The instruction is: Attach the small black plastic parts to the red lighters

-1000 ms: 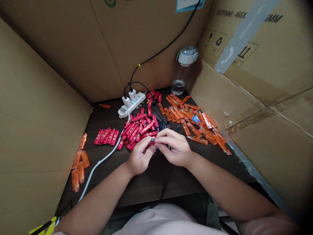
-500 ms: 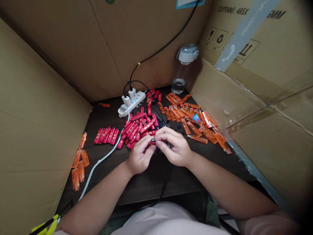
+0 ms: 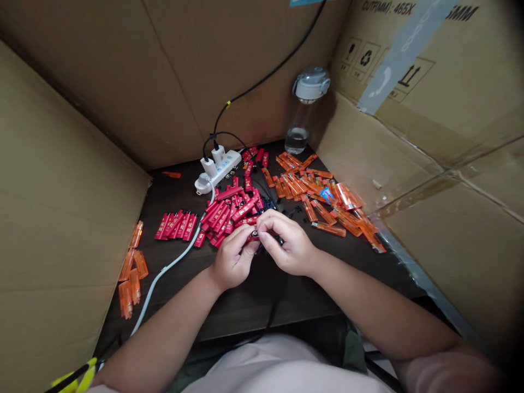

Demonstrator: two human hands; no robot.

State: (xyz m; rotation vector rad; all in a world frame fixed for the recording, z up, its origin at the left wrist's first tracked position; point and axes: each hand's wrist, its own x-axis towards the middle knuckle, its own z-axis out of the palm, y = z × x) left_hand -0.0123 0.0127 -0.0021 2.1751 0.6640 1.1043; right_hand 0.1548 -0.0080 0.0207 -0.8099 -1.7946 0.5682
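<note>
My left hand (image 3: 232, 262) is closed around a red lighter (image 3: 254, 235), its dark metal-and-black top end turned up towards me. Most of the lighter's body is hidden by my fingers. Thumb and forefinger of my right hand (image 3: 290, 244) are pinched together right at that top end; whatever lies between them is too small to make out. Just beyond both hands spreads a heap of red lighters (image 3: 223, 214) with gold lettering. A neat row of red lighters (image 3: 175, 226) lies to the left of the heap.
Orange see-through lighters (image 3: 325, 212) are strewn at the right, with more orange lighters (image 3: 130, 284) by the left wall. A white power strip (image 3: 219, 173) with plugs and a pale cable (image 3: 158, 278) lies behind. A water bottle (image 3: 297, 131) stands in the back corner. Cardboard walls (image 3: 61, 191) enclose the dark table (image 3: 229, 316).
The view has shifted slightly. Both hands stay together at the lighter's top end, with only a slight change in the right fingers.
</note>
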